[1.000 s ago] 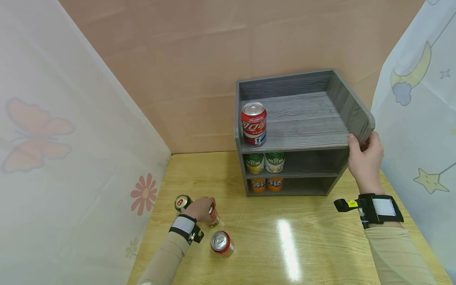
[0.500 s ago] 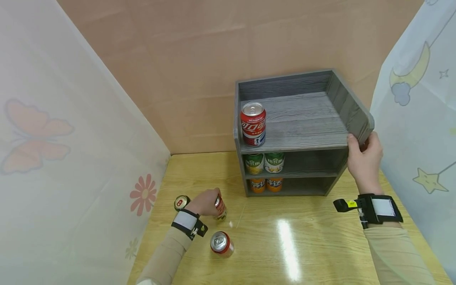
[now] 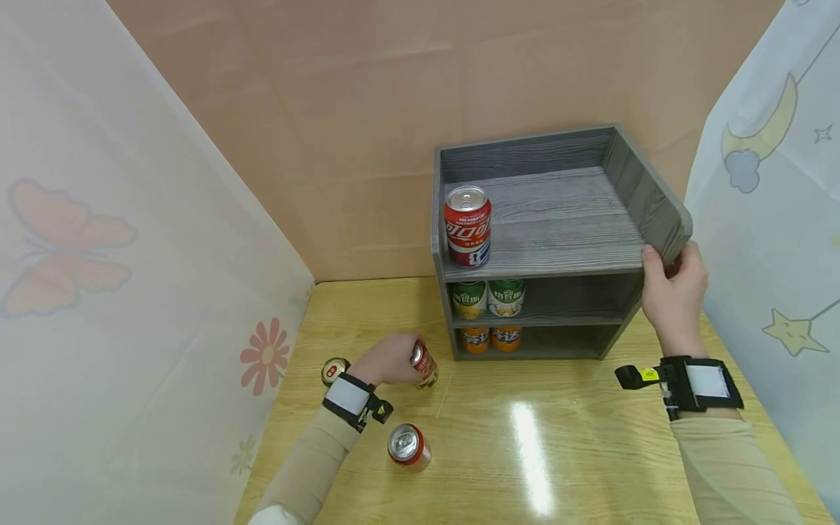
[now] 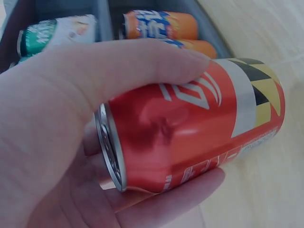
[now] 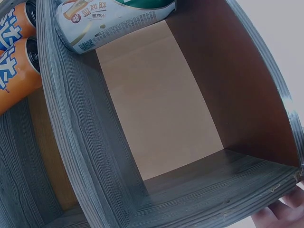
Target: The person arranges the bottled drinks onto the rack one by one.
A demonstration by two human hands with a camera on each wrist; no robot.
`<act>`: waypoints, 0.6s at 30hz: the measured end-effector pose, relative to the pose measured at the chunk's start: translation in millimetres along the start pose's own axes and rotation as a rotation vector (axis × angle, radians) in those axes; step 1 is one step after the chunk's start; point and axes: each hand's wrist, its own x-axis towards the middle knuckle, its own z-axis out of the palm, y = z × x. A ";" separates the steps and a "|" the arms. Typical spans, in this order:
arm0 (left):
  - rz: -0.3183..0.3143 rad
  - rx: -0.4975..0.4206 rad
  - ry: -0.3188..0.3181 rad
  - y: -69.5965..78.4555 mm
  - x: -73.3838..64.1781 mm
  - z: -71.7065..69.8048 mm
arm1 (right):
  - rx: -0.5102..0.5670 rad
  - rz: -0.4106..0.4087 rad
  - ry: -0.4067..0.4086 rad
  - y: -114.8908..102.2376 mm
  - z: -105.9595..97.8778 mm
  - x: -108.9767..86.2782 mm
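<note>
My left hand (image 3: 389, 360) grips a red soda can (image 4: 190, 128) over the table, left of the grey wooden shelf (image 3: 564, 215). In the left wrist view the thumb lies along one side of the can and the fingers pass beneath it; a dent shows in its red wall, and black and gold triangles ring its base end. My right hand (image 3: 676, 302) holds the front edge of the shelf's right side panel, thumb on the inner side. Another red soda can (image 3: 468, 232) stands upright at the left of the top tier.
Two green-and-white cans (image 3: 505, 300) stand on the middle tier and two orange cans (image 3: 507, 339) on the bottom tier, all at the left. A red can with a silver top (image 3: 408, 447) stands nearer me on the table (image 3: 485, 467). A dark-green can (image 3: 333, 370) is behind my left wrist.
My left hand has moved right and a little away from me with the red soda can, closer to the shelf. The right hand has stayed on the side panel.
</note>
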 end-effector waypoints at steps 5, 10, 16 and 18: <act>0.100 0.031 0.035 14.7 2.4 -9.4 | 0.001 0.000 0.003 -1.1 -0.4 -0.7; 0.173 0.034 0.064 32.8 4.0 -19.9 | -0.005 0.008 0.003 -1.6 -0.5 -0.2; 0.215 -0.002 0.080 57.9 0.6 -35.5 | -0.009 0.002 0.005 -1.3 -0.3 -0.6; 0.242 -0.007 0.094 65.9 -0.3 -40.6 | -0.009 0.000 0.006 -1.2 -0.3 -0.6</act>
